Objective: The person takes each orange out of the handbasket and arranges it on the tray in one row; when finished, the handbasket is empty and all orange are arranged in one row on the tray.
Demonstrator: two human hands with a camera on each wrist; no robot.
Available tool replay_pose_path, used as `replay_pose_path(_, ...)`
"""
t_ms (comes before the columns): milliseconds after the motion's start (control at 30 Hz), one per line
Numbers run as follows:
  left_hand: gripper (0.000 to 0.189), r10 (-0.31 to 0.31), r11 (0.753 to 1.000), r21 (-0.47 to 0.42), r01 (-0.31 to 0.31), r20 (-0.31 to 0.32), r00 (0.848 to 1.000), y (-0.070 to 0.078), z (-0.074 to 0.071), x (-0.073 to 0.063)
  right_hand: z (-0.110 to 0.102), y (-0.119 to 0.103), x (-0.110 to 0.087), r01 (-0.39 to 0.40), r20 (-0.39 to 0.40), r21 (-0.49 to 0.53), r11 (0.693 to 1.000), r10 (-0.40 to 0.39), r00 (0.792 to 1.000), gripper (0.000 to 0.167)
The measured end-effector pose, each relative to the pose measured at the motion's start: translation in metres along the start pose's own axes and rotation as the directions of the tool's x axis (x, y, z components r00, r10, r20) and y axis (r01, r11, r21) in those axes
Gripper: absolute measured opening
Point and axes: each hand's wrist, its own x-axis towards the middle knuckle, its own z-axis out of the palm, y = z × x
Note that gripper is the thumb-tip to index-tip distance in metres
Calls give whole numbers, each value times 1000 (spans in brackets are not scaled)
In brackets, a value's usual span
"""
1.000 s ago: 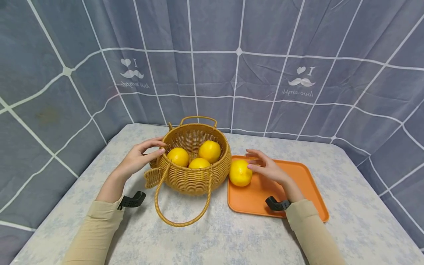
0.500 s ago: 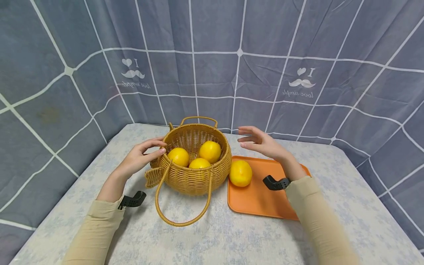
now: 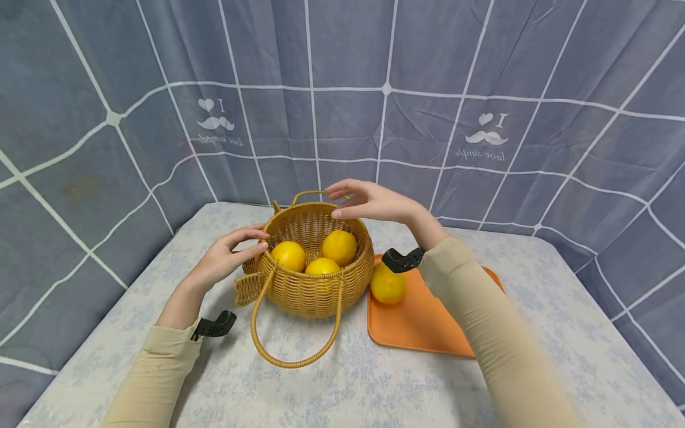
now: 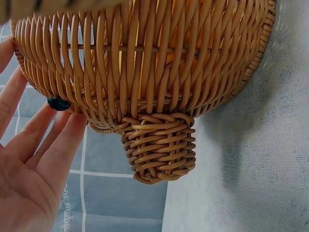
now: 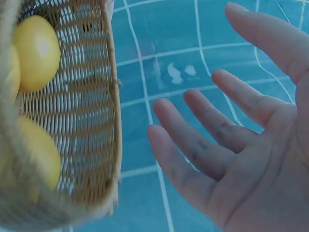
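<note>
A round wicker basket [image 3: 305, 298] stands mid-table, holding three yellow lemon-like fruits [image 3: 288, 255]. My left hand [image 3: 218, 260] rests its fingertips against the basket's left side by the rim. In the left wrist view, the fingers of that left hand [image 4: 29, 154] are extended against the woven basket wall [image 4: 145, 63]. My right hand [image 3: 377, 203] hovers above the basket's far right rim, holding nothing. Spread fingers of the right hand [image 5: 241, 150] show beside the basket [image 5: 87, 121] in the right wrist view. Another yellow fruit [image 3: 387, 286] lies on the orange tray [image 3: 417, 327], just under the right wrist.
The basket's front handle [image 3: 297, 364] hangs down onto the tabletop [image 3: 225, 380], and its back handle [image 3: 301, 196] stands up. The tray lies right of the basket, partly hidden by the right sleeve [image 3: 481, 309]. A grey checked curtain [image 3: 348, 119] surrounds the table's back and sides.
My right hand has left the fruit on the tray, risen, and moved left over the basket. That fruit stays in place. My left hand keeps its place on the basket.
</note>
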Motion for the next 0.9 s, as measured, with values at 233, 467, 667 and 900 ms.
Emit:
replay_pose_path(233, 41, -9, 1000, -2, 9, 3, 1000, -1, 1, -1, 19, -11, 42, -5, 94, -50, 999, 10, 996, 49)
replay_pose_path(467, 38, 1, 1000, -10, -1, 2, 1000, -3, 1, -3, 36, -1, 74, -132, 185, 48, 990, 121, 975, 48)
replay_pose_path(667, 37, -4, 1000, 4, 4, -1, 1000, -2, -1, -2, 45, 10, 86, -213, 227, 18, 977, 203, 953, 46)
replay_pose_path(900, 36, 0, 1000, 3, 0, 5, 1000, 0, 0, 0, 59, 20, 97, -195, 257, 14, 981, 185, 948, 43)
